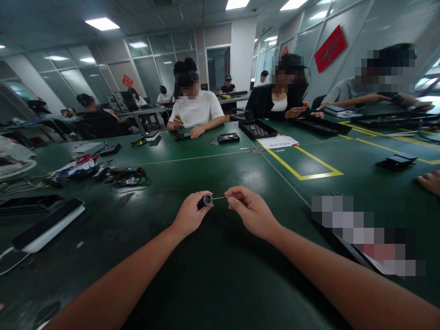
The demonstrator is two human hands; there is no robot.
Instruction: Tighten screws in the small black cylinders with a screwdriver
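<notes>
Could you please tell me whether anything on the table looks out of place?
I see no spill or plain damage. The dark cables at the left lie in a loose tangle, and a small pale scrap sits alone near the black-and-white device, looking stray. The black cylinder in the left hand looks intact.

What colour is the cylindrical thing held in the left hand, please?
The cylinder is black, with a silvery end; best seen in the head view.
</notes>
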